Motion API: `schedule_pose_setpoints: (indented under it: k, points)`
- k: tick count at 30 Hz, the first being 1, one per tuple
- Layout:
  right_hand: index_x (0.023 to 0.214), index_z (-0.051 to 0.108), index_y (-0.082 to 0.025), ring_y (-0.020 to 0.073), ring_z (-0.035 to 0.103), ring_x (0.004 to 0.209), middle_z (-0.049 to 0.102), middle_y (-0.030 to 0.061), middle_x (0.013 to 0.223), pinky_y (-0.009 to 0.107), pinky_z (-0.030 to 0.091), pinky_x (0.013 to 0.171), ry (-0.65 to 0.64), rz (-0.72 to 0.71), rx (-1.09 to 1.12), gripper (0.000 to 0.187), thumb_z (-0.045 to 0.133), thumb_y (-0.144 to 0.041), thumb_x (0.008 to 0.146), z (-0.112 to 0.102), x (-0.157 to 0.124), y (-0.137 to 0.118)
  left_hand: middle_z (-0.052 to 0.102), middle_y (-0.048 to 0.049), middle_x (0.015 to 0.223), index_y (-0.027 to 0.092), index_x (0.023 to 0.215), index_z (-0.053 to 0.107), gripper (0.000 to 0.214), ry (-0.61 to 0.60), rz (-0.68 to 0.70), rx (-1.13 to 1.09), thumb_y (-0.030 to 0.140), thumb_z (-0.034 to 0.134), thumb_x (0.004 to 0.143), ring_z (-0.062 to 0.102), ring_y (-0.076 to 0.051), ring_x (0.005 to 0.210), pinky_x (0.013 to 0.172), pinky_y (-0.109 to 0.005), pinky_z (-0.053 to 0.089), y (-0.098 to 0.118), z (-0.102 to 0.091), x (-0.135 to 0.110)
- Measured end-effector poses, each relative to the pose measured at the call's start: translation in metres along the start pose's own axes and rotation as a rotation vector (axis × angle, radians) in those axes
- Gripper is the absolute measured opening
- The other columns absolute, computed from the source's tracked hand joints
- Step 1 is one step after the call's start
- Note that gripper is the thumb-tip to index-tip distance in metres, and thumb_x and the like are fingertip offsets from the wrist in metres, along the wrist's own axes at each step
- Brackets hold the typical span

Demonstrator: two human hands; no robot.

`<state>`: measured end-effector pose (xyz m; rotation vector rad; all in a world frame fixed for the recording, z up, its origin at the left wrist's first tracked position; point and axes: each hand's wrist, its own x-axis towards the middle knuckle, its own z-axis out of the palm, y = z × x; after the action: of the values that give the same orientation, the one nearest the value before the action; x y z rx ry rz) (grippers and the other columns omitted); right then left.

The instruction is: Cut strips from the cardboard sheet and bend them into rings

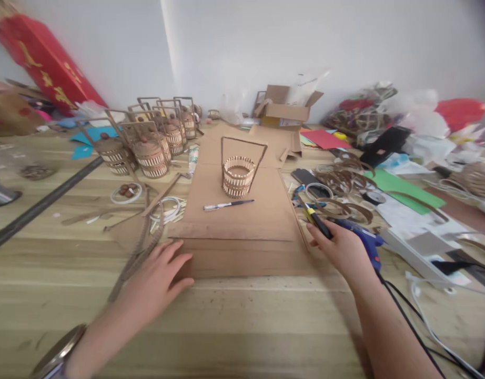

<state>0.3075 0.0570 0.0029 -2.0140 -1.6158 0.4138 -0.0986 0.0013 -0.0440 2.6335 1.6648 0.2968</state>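
Note:
My left hand lies flat with fingers stretched out on the near left corner of a brown cardboard sheet on the wooden table. My right hand is at the sheet's right edge, fingers closed round a black and yellow tool, beside a blue glue gun whose cord runs toward me. On the cardboard stands a small basket of light slats with a dark arched handle. A pen lies just in front of it.
Several finished small baskets stand at the back left. Coils of brown strip, tape rolls and coloured paper crowd the right side. An open cardboard box sits at the back. A dark bar lies across the left.

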Motion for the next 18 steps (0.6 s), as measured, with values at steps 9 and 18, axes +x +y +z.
schedule_pose_setpoints:
  k: [9, 18]
  points:
    - [0.099, 0.049, -0.023, 0.012, 0.054, 0.043, 0.063, -0.0046, 0.063, 0.023, 0.038, 0.039, -0.567, 0.214, 0.93, 0.048, 0.069, -0.061, 0.077, 0.013, -0.03, -0.041, 0.06, -0.0122, 0.14, 0.023, 0.127, 0.067, 0.05, 0.115, 0.127, 0.008, 0.057, 0.043, 0.099, 0.051, -0.035, 0.131, 0.103, -0.053, 0.048, 0.014, 0.008, 0.001]
    - [0.11, 0.054, -0.023, 0.0071, 0.04, 0.038, 0.053, -0.0076, 0.062, 0.02, 0.029, 0.037, -0.867, 0.312, 1.249, 0.041, 0.072, -0.041, 0.077, 0.024, -0.04, -0.042, 0.06, -0.0119, 0.139, 0.022, 0.126, 0.067, 0.044, 0.093, 0.137, -0.018, 0.051, 0.049, 0.098, 0.05, -0.035, 0.132, 0.104, -0.053, 0.048, 0.017, 0.006, 0.003]
